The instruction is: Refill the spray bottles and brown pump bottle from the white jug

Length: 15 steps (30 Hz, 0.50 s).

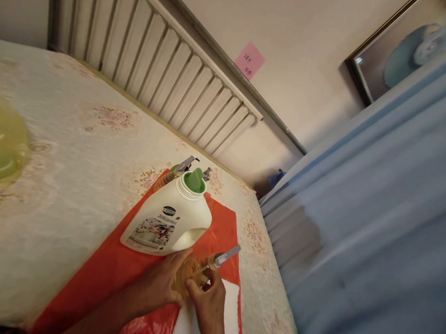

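Observation:
My left hand is wrapped round a small clear yellowish pump bottle, low in the view. My right hand pinches at the neck of that bottle, just under its grey pump head. Directly behind my hands stands a white detergent jug with a green spout cap. All of this rests on a red plastic bag spread over the bed. Behind the jug, other pump bottles show only in part.
A floral bedspread covers the bed, with a yellow-green basin at the far left. A white slatted headboard and a pink note are behind. Blue cloth fills the right side. A white cloth lies under my right hand.

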{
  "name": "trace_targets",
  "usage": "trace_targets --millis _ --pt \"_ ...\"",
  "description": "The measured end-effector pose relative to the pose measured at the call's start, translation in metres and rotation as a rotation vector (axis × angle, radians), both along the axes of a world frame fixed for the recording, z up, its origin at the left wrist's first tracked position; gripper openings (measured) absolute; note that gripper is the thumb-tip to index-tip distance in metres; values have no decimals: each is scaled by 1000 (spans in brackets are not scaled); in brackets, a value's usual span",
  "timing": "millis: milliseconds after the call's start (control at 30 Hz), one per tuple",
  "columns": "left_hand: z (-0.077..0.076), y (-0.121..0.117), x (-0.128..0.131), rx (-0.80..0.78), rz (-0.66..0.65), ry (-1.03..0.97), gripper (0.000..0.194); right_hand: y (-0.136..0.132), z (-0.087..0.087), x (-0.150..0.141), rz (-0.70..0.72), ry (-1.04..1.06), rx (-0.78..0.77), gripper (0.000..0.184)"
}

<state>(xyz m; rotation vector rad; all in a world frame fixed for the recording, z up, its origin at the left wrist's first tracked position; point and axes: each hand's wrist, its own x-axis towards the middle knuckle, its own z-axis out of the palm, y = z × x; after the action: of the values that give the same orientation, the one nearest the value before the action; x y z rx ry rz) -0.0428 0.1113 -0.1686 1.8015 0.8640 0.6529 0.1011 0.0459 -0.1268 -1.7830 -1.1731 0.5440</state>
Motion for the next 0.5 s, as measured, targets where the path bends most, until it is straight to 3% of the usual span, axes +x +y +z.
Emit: trace_targets --millis 200,333,400,500 --pt "1 1 -2 0 21 -24 86 12 -24 36 -11 266 68 56" --pt "-7 0 -3 -9 85 1 67 26 -18 68 -63 349 112 60" --pt "-12 0 -3 7 108 22 60 38 -10 88 -125 275 126 57" --pt "-20 2 -3 22 128 22 54 61 4 122 -178 -20 156 47"
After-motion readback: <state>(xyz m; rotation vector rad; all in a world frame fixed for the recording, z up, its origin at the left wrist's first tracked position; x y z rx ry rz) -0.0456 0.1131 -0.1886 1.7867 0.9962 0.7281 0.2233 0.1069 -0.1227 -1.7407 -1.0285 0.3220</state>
